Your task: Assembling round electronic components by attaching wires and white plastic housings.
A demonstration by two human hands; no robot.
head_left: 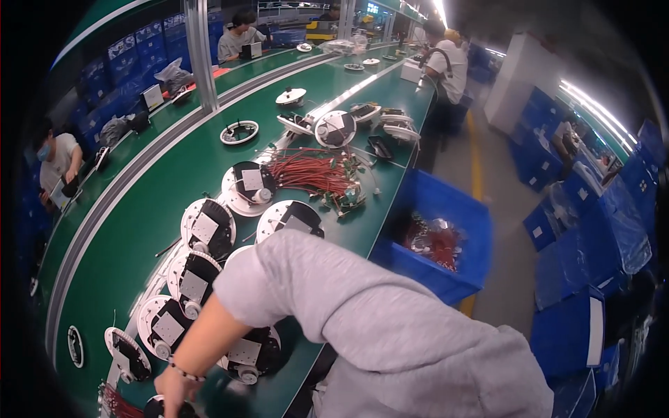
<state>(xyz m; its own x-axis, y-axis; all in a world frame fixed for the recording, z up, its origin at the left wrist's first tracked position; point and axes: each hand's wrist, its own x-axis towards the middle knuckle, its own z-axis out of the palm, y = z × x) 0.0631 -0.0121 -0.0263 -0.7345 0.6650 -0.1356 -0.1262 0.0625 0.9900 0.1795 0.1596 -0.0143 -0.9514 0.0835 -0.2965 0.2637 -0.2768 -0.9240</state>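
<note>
My right hand point(174, 391), with a beaded bracelet at its wrist, reaches down at the lower left edge of the picture. It is over or touching a dark round part with a white rim point(159, 403); its fingers are mostly cut off, so a grip cannot be made out. Close to it lie a bundle of red wires point(120, 404) and a white disc-shaped unit with a black inside point(128, 354). Another such unit point(252, 354) is partly behind my forearm. My left hand is out of view.
Several round units point(206, 226) line the green conveyor table point(132, 240). A heap of red wires with connectors point(317, 174) lies beyond them. A blue bin point(446, 275) stands right of the table. Co-workers point(240, 38) sit across and farther along; stacked blue crates point(571, 272) line the aisle.
</note>
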